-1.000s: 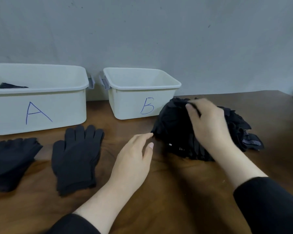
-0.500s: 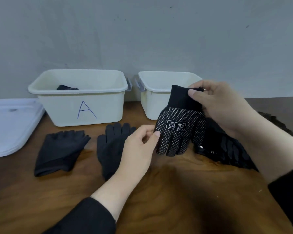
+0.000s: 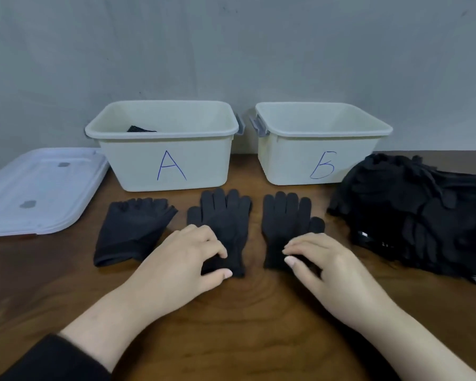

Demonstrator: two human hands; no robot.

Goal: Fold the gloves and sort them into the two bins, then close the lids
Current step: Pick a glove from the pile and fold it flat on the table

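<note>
Two plain black gloves lie flat, fingers pointing away, in front of the bins: the left glove and the right glove. My left hand pinches the left glove's cuff between curled fingers and thumb. My right hand pinches the right glove's cuff the same way. A fingerless black glove lies further left. White bin A holds a dark dotted glove; white bin B shows no contents. Both bins are open.
A heap of black gloves fills the table's right side, touching bin B's corner. Clear plastic lids lie stacked at the left of bin A. A grey wall stands right behind the bins.
My right hand no longer holds the dotted glove up by its cuff. A second plain glove now lies flat on the table, and both hands have dropped onto the two cuffs.
</note>
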